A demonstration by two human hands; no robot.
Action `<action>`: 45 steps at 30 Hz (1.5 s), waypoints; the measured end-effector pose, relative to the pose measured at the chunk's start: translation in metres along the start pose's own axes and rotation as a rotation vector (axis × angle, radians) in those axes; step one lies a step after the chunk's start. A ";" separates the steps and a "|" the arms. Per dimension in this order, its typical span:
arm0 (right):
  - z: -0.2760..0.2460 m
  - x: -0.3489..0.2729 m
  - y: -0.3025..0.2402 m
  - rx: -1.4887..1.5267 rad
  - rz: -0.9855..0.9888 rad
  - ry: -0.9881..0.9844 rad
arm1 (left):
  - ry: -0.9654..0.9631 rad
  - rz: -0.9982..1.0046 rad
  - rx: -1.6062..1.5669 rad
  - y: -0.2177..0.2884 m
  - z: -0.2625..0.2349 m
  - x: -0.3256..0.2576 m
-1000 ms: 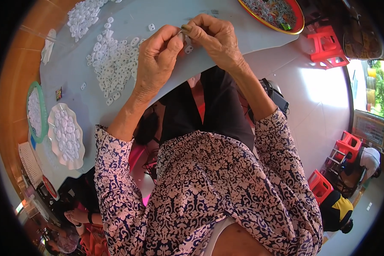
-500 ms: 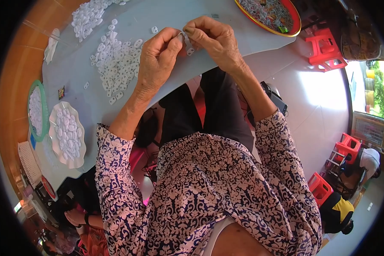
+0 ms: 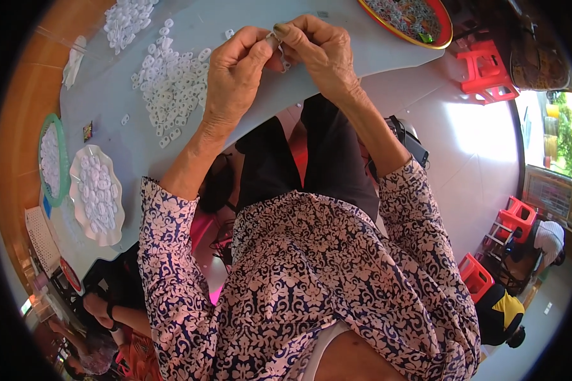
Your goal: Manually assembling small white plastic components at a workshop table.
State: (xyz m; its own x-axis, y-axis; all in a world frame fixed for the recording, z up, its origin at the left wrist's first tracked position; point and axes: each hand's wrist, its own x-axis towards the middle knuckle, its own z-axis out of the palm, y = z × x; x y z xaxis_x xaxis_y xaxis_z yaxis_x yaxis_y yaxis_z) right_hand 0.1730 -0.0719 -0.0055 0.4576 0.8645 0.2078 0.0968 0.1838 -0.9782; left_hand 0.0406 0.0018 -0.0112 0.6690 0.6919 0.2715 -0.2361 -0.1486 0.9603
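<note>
My left hand (image 3: 238, 75) and my right hand (image 3: 321, 56) meet above the near edge of the table. Thumb and fingers of both are pinched around a small white plastic piece (image 3: 272, 42), mostly covered by the fingertips. A pale bit with a dark hole (image 3: 285, 65) shows under the hands, partly hidden by the fingers. Left of my left hand, many loose white plastic pieces (image 3: 171, 95), oval with holes, lie in a spread heap. One lone white piece (image 3: 229, 33) sits just beyond my left fingers.
At the left stand a white scalloped dish (image 3: 116, 216) and a green basket (image 3: 62, 152), both with white pieces. Another white heap (image 3: 127, 25) lies far left. A red gold-rimmed tray (image 3: 448, 28) of small greyish parts is far right. Red stools (image 3: 486, 73) and other people are around.
Both hands stay pinched together around the small white piece, with slight finger movement. The view has shifted a little, so the table things sit slightly higher and further left.
</note>
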 end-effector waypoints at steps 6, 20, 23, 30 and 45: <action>-0.002 -0.002 0.002 0.016 -0.052 -0.071 | -0.008 -0.024 0.023 0.002 -0.006 0.001; -0.011 -0.004 0.009 0.096 -0.052 -0.030 | -0.057 0.328 0.929 -0.003 -0.078 0.053; -0.010 -0.004 0.007 0.071 -0.064 -0.035 | -0.097 0.488 0.995 -0.002 -0.079 0.059; -0.016 -0.009 0.012 0.005 -0.075 -0.052 | -0.338 0.280 1.269 0.010 -0.097 0.037; -0.014 -0.007 0.001 -0.043 -0.082 -0.075 | -0.232 0.330 1.114 0.012 -0.081 0.029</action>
State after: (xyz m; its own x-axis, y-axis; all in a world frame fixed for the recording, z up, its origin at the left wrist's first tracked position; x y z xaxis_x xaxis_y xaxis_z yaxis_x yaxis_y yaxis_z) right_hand 0.1820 -0.0845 -0.0077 0.3793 0.8803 0.2849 0.1698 0.2364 -0.9567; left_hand -0.0003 0.0774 0.0024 0.8298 0.3769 0.4114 0.2458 -0.9089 0.3370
